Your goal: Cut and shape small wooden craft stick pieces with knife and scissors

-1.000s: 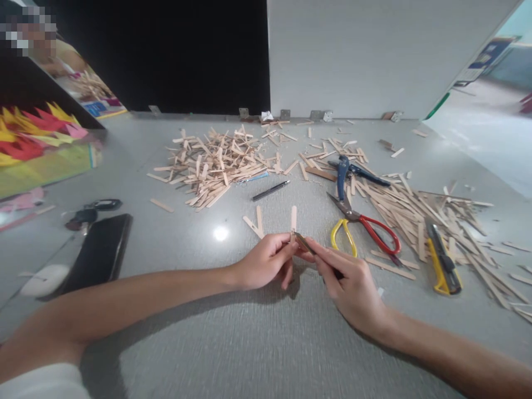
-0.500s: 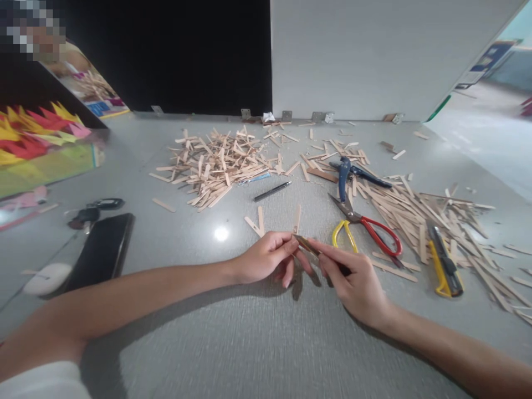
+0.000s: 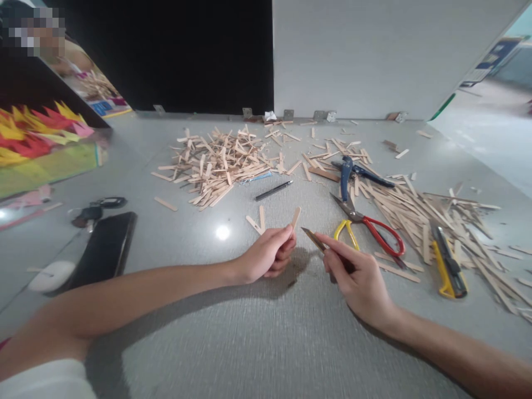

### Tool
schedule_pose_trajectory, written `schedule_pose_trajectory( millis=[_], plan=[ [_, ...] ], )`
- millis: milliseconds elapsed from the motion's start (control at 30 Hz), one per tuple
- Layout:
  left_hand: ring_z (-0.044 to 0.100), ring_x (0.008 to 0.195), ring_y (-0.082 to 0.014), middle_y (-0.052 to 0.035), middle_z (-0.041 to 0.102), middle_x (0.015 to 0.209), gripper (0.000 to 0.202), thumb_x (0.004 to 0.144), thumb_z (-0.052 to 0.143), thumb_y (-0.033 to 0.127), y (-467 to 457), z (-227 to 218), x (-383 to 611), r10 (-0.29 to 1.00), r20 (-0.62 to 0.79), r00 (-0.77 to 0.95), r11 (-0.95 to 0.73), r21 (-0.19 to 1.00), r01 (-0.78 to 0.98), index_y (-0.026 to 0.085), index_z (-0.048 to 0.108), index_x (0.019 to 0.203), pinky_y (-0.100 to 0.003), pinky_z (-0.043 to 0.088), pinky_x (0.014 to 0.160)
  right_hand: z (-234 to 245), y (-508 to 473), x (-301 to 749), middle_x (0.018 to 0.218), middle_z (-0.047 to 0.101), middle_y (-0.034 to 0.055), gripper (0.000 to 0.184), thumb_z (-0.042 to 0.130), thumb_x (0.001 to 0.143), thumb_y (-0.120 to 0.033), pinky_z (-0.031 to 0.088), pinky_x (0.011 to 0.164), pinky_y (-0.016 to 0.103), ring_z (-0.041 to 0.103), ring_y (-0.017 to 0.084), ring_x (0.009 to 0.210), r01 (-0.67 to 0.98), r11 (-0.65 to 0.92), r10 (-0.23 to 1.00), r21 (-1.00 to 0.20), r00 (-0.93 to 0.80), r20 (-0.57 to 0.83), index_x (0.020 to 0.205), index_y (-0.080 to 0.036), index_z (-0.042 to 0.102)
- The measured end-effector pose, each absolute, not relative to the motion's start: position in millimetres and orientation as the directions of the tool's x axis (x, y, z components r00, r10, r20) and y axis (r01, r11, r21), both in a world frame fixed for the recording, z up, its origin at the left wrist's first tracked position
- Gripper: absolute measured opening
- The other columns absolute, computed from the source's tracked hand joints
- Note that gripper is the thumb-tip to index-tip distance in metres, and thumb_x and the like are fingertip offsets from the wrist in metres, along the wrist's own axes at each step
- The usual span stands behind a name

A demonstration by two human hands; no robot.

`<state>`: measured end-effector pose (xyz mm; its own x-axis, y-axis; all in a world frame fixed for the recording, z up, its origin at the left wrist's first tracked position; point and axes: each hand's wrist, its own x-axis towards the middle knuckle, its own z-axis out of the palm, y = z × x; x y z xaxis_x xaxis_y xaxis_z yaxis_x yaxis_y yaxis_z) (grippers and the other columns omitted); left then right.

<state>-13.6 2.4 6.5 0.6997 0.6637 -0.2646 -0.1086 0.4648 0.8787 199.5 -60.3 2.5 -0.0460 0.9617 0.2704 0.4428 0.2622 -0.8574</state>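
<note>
My left hand (image 3: 270,255) is closed with its thumb on a short wooden craft stick (image 3: 296,216), whose rounded end points up and away. In my right hand (image 3: 356,274) is a craft knife (image 3: 313,239) with a brownish-gold body and a dark slanted tip. The tip is a little to the right of the stick, apart from it; part of the handle is hidden in my palm. Just beyond my left hand, two joined sticks (image 3: 261,219) form a V on the table. A black pen (image 3: 274,190) lies farther off.
A heap of cut sticks (image 3: 220,163) lies ahead; longer strips (image 3: 409,213) spread rightward. Near them are blue cutters (image 3: 346,177), red-and-yellow scissors (image 3: 384,235) and a yellow utility knife (image 3: 449,266). At left are a phone (image 3: 100,252), keys (image 3: 89,215) and a mouse (image 3: 52,276). A person sits beyond the panel.
The knife has drawn back rightward, off the stick. My left fingers, spread below before, have curled into a fist, and the stick has tilted to the right.
</note>
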Motion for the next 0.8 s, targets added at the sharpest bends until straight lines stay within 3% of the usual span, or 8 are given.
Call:
schedule_pose_trajectory(
  millis=[267,433,600,800],
  plan=[
    [0.016,0.042,-0.0069,0.0106,0.023,0.056,0.042,0.110,0.039,0.040,0.2,8.5,-11.8,0.671,-0.307,0.675,0.473,0.878,-0.070,0.024,0.037,0.071,-0.014,0.022,0.036,3.2,-59.4,200.6,0.060,0.058,-0.0024,0.040,0.057,0.100,-0.031,0.044,0.048,0.023,0.051,0.012,0.050,0.438,0.218,0.973,-0.872,-0.034,0.226,0.122,-0.011,0.084],
    [0.018,0.041,-0.0063,0.0108,0.025,0.056,0.038,0.106,0.043,0.040,-0.9,11.8,-12.0,0.675,-0.319,0.665,0.466,0.883,-0.050,0.024,0.039,0.072,-0.014,0.021,0.036,3.3,-59.6,200.0,0.059,0.058,-0.0026,0.040,0.056,0.100,-0.029,0.043,0.047,0.023,0.050,0.012,0.049,0.441,0.219,0.973,-0.870,-0.039,0.226,0.123,-0.011,0.084],
    [0.019,0.042,-0.0057,0.0110,0.027,0.057,0.026,0.094,0.054,0.034,0.4,12.5,-11.4,0.678,-0.317,0.663,0.455,0.889,-0.040,0.024,0.039,0.074,-0.014,0.021,0.037,4.3,-59.3,199.6,0.059,0.060,-0.0021,0.039,0.056,0.099,-0.030,0.045,0.046,0.022,0.052,0.012,0.048,0.449,0.214,0.974,-0.867,-0.032,0.224,0.121,-0.012,0.084],
    [0.019,0.044,-0.0073,0.0124,0.026,0.058,0.024,0.101,0.051,0.042,-3.2,9.5,-8.8,0.712,-0.255,0.654,0.381,0.923,-0.054,0.024,0.046,0.086,-0.015,0.023,0.040,4.9,-62.5,200.2,0.060,0.065,-0.0019,0.038,0.057,0.101,-0.028,0.046,0.044,0.021,0.054,0.011,0.046,0.497,0.269,0.955,-0.825,-0.028,0.295,0.124,-0.013,0.082]
  ],
)
